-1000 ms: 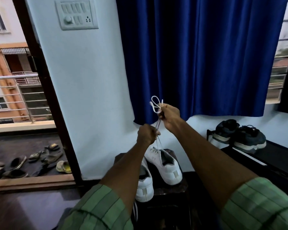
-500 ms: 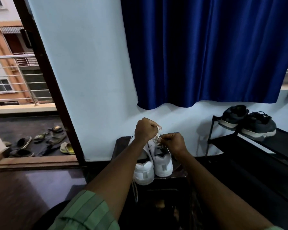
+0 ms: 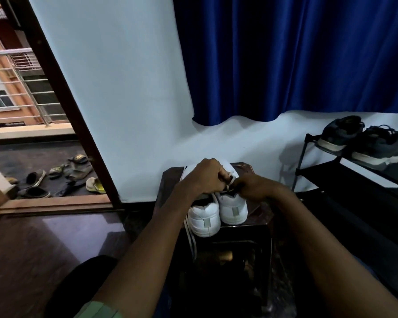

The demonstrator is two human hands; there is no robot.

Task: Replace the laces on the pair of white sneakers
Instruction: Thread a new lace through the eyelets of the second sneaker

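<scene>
Two white sneakers sit side by side on a small dark stool (image 3: 170, 177) pushed against the pale wall, heels toward the person. The left sneaker (image 3: 203, 220) hangs a little over the stool's front edge; the right sneaker (image 3: 232, 208) stands just beside it, touching it along the inner side. Both hands are down over the tops of the shoes. The left hand (image 3: 205, 177) is curled into a loose fist, fingers closed on a white lace (image 3: 230, 180) that shows as a short loop between the two hands. The right hand (image 3: 254, 188) is also curled, its fingertips close against the same lace above the right sneaker's opening; I cannot tell for sure whether it pinches the lace or only touches it, as the fingers hide it. A pair of loose lace ends (image 3: 191, 237) trails down from the left sneaker past the stool's edge.

To the right stands a black shoe rack (image 3: 308, 173) with a pair of dark trainers (image 3: 363, 143) on its top shelf. A deep blue curtain (image 3: 296, 58) hangs above, its hem well clear of the stool. On the left a dark wooden door frame (image 3: 62, 95) opens onto a balcony where several sandals (image 3: 62, 177) lie scattered on the floor near a metal railing (image 3: 25, 83). A green sleeve (image 3: 97, 311) shows at the bottom edge.
</scene>
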